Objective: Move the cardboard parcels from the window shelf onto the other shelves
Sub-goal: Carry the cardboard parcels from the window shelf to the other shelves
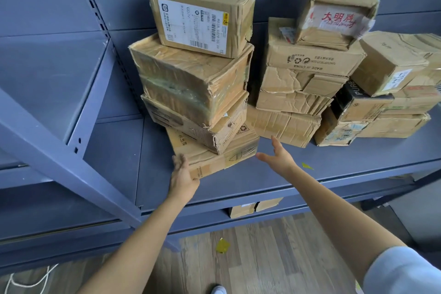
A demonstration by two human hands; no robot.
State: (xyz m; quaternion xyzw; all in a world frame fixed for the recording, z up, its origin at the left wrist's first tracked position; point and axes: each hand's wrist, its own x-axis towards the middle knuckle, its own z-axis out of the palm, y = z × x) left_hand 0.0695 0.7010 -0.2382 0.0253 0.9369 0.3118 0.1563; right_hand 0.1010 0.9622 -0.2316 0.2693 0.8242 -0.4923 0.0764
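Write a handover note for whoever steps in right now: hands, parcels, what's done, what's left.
Left hand: fingers on the near left corner of the bottom parcel of the left stack.
Right hand: open, holding nothing, beside that parcel's right end, not touching it.
Parcels: three stacks on the grey shelf; the left stack leans, topped by the labelled box. More boxes sit on the shelf below.
Done: these stacks are shelved.
Left: the leaning stack probably needs squaring; the window shelf is out of view.
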